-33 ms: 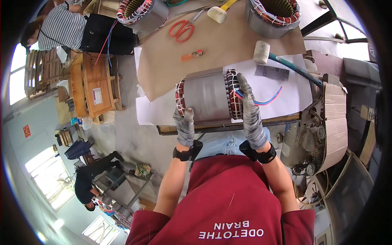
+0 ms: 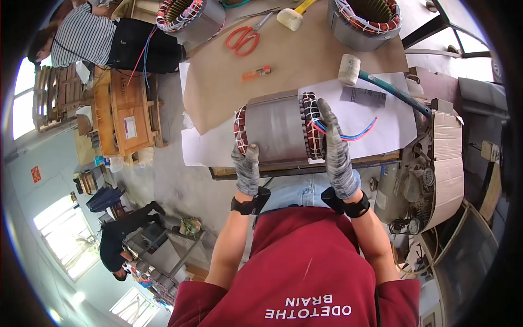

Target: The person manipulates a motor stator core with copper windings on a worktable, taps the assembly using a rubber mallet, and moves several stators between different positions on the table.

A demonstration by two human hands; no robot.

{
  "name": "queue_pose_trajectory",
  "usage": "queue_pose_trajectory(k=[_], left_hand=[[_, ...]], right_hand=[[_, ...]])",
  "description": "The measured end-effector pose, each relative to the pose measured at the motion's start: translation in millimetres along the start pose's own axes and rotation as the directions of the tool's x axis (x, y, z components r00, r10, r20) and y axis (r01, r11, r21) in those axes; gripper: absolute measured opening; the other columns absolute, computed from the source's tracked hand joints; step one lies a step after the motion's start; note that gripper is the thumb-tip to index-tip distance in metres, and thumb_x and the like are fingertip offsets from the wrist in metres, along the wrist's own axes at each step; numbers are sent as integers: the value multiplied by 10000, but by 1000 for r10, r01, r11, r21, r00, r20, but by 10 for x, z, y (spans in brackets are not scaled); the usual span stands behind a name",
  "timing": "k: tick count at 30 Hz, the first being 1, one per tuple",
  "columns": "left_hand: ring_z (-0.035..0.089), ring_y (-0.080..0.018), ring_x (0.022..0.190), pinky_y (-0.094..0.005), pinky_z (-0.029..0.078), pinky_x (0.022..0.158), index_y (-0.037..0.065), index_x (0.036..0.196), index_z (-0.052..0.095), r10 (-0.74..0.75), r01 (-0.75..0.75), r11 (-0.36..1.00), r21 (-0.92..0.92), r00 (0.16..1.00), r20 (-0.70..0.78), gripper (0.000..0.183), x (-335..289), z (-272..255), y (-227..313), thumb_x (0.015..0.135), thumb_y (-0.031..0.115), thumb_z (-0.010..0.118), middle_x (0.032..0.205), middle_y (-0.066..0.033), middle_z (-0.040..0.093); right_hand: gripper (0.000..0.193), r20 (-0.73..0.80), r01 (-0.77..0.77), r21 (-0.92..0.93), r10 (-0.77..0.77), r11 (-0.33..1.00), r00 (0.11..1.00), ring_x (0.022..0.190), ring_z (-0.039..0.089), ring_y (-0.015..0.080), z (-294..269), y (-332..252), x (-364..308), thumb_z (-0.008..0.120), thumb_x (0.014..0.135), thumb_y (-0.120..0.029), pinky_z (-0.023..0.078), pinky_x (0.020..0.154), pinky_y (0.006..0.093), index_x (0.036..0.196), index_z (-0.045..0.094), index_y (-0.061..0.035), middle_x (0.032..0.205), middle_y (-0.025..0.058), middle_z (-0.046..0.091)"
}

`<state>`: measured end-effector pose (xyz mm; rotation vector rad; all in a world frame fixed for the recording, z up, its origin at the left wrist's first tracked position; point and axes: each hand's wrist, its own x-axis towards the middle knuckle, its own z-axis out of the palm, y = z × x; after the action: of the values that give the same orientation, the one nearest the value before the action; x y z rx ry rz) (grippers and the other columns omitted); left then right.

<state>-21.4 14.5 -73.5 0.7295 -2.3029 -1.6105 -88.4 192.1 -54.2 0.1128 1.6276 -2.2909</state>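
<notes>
A grey motor stator (image 2: 274, 131) lies on its side near the table's front edge, its red-brown end windings laced with white cord. My left hand (image 2: 247, 168), in a grey glove, grips its left end, thumb on the near side and the other fingers largely hidden. At the right end, my gloved right hand (image 2: 338, 152) rests against the windings with its fingers stretched out along them. Red and blue lead wires (image 2: 357, 134) come out of that end and curve right past the hand.
White paper (image 2: 204, 150) and brown sheet (image 2: 218, 92) cover the table. Beyond the stator lie an orange-handled tool (image 2: 256, 73), red scissors (image 2: 243, 41), a yellow-handled mallet (image 2: 290, 19) and a green-handled mallet (image 2: 349, 70). Two more stators (image 2: 190, 27) stand at the back. Machinery (image 2: 414, 185) is at right.
My right hand has shifted very slightly to the right, and the lead wires have moved a little with it. The stator and my left hand look unchanged.
</notes>
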Motion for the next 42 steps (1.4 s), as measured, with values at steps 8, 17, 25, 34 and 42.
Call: queue_pose_trajectory(k=[8, 17, 25, 34, 42], left_hand=[[445, -216, 873, -318, 378, 781, 1, 1013, 474, 83, -82, 986, 146, 997, -3, 282, -110, -111, -269, 880, 240, 406, 969, -129, 479], [432, -203, 901, -344, 357, 827, 1, 960, 471, 33, 0, 976, 217, 988, -151, 291, -191, -141, -438, 902, 256, 343, 946, -106, 473], [400, -213, 1083, -342, 302, 938, -34, 1170, 414, -71, 90, 980, 178, 992, -109, 510, -248, -194, -330, 882, 376, 320, 1174, -123, 450], [461, -105, 660, -274, 408, 620, 37, 1052, 498, -74, 74, 997, 14, 997, 0, 427, 161, 8, -145, 833, 402, 492, 819, -39, 532], [521, -114, 810, -258, 429, 725, 48, 1113, 496, -242, 310, 886, -344, 944, 226, 539, 391, -77, 126, 890, 496, 294, 931, -30, 563]], right_hand=[[544, 88, -102, -68, 108, 992, 990, 1000, 532, 213, -526, -352, -200, 323, 894, -441, 387, 838, 286, 1188, 442, 2, 1082, 148, 558], [474, -86, 56, 122, -46, 991, 995, 926, 574, 238, -1008, -420, -205, 306, 920, -363, 428, 849, 335, 1078, 492, 43, 1001, 168, 578], [462, -77, 4, 134, 6, 991, 997, 904, 575, 231, -941, -456, -153, 314, 920, -354, 435, 834, 344, 1076, 498, 40, 994, 164, 581], [494, 341, 143, -260, -48, 955, 939, 1005, 511, 196, -650, -46, -154, 595, 790, -195, 387, 882, 324, 1209, 416, -5, 1098, 138, 536], [517, 264, 19, -304, 66, 952, 962, 936, 501, 115, -182, 162, 30, 687, 713, -142, 397, 834, 277, 1160, 457, -26, 1012, 58, 553]])
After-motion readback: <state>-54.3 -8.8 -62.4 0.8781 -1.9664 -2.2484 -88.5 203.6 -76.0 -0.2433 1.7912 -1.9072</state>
